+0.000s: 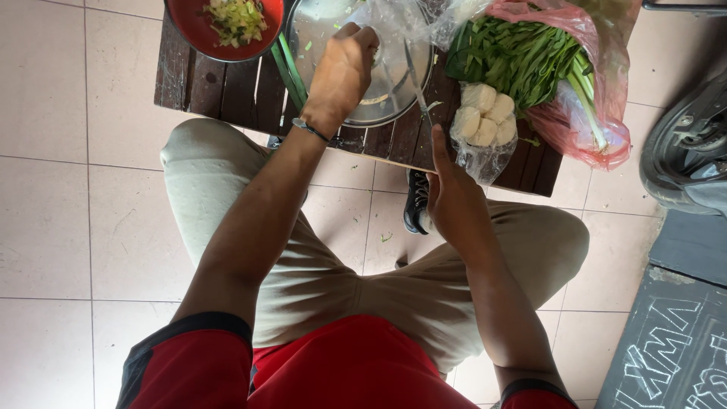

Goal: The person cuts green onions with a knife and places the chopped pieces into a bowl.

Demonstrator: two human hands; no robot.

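Note:
My left hand (344,64) reaches over a round metal plate (382,95) on a dark wooden slat table (227,91). Its fingers curl down at the edge of a clear plastic bag (413,19); what they hold is hidden. My right hand (454,197) sits at the table's near edge and grips a knife (415,79), whose thin blade points away across the plate's right rim. Long green stalks (290,72) lie beside the plate on its left.
A red bowl (185,23) of chopped greens stands at the table's far left. A clear bag of white tofu blocks (485,117) and a pink bag of leafy greens (530,53) lie at the right. My knees flank the table over a tiled floor, with a black shoe (416,201) below.

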